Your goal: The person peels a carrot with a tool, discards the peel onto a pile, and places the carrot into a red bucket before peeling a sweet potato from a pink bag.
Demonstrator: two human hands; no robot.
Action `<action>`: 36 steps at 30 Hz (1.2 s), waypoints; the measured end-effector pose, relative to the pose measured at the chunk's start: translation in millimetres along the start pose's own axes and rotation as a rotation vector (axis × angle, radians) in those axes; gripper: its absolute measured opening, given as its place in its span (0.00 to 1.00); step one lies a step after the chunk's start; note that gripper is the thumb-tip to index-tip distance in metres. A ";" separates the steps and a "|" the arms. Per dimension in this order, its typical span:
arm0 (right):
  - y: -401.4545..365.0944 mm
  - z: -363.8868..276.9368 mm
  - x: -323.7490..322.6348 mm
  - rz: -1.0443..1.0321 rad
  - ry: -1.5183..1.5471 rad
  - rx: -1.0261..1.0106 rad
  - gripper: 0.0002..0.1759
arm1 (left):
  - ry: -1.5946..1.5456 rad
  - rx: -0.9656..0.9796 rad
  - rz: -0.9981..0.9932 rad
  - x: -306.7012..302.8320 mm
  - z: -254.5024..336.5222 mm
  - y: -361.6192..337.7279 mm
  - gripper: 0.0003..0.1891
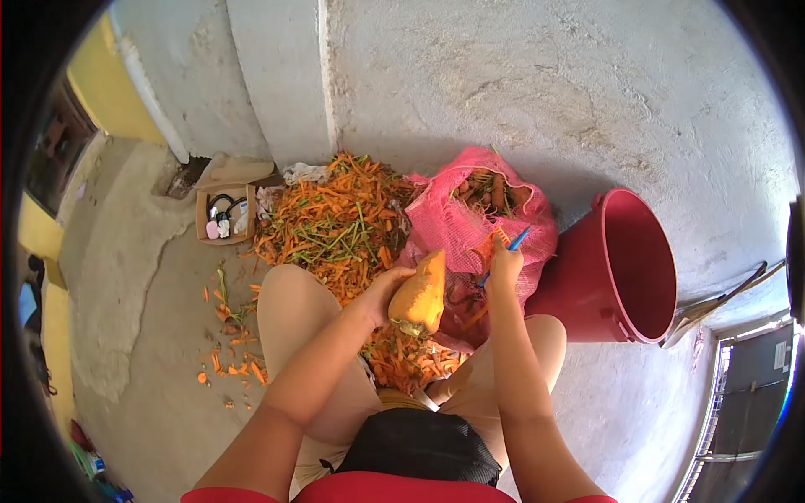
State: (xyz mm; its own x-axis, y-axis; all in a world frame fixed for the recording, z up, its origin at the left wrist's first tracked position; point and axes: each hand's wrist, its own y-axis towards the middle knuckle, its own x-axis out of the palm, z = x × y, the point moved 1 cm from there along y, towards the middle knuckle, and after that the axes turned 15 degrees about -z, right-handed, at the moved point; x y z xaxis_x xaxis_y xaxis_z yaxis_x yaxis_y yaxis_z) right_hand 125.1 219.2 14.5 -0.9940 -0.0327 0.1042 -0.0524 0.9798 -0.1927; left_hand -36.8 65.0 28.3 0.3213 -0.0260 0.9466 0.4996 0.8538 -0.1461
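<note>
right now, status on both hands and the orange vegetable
Left hand holding orange vegetable, surface patchy. Right hand gripping blue tool, apart from vegetable. Pink sack behind tool; nothing seen blocking between hands.

No legible text; white label (781, 355) on dark panel (745, 419) too small

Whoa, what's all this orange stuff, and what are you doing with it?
The person's left hand holds a big orange vegetable, and the right hand grips a blue tool, held apart from it. A heap of orange scraps covers the floor in front. Beside it, a pink sack holds carrots, with a red bucket on its right.
</note>
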 end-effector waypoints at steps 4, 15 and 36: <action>-12.5 -13.2 14.3 -0.138 0.210 -0.035 0.10 | 0.048 0.073 0.033 14.1 -1.9 -8.5 0.22; -110.1 -62.2 64.5 -0.284 -0.380 -0.392 0.08 | -0.144 0.093 -0.097 8.5 -9.8 0.4 0.21; -55.8 -61.9 32.2 -0.179 -0.363 -0.356 0.09 | -0.041 0.059 -0.023 14.0 -2.8 -2.2 0.21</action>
State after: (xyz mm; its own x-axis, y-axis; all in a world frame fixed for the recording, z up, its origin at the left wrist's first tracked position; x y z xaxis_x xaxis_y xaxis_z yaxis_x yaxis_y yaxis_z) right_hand 102.0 175.8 89.0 -0.9449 -0.2097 -0.2514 -0.2514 0.9567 0.1465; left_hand -31.1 61.3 41.1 0.2761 -0.0255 0.9608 0.4579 0.8824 -0.1082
